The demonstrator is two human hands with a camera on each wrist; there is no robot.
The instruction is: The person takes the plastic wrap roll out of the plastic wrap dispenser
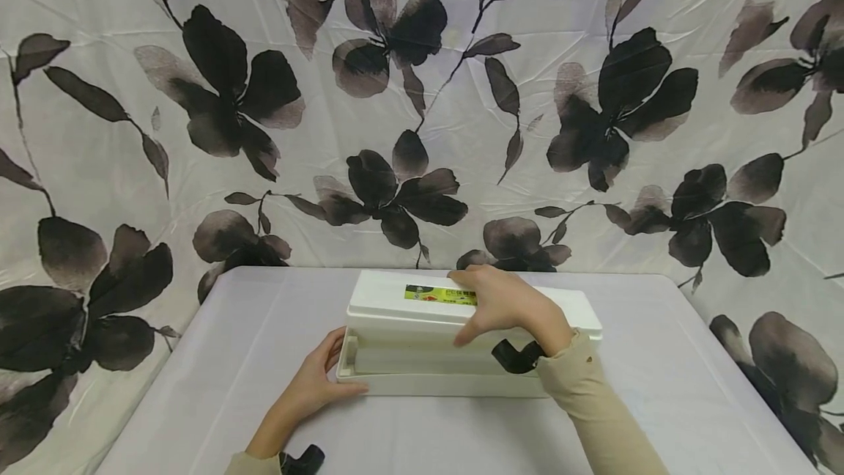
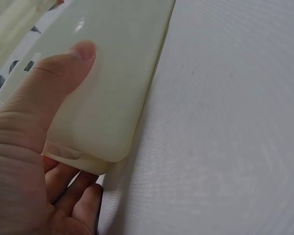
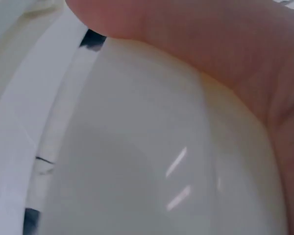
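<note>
While the long, smooth white plastic box (image 1: 448,387) stands on the white desk (image 1: 250,314) with its glossy lid (image 1: 379,300) raised, the left hand (image 1: 316,380) grips its left end between thumb and fingers, and the right hand (image 1: 508,303) holds the lid, partly covering a yellow-green label (image 1: 435,295) reading "PE", before a far floral cloth (image 1: 488,196).

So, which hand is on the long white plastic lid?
The right hand, spanning the lid; the left hand grips the left end of the long white plastic box.
</note>
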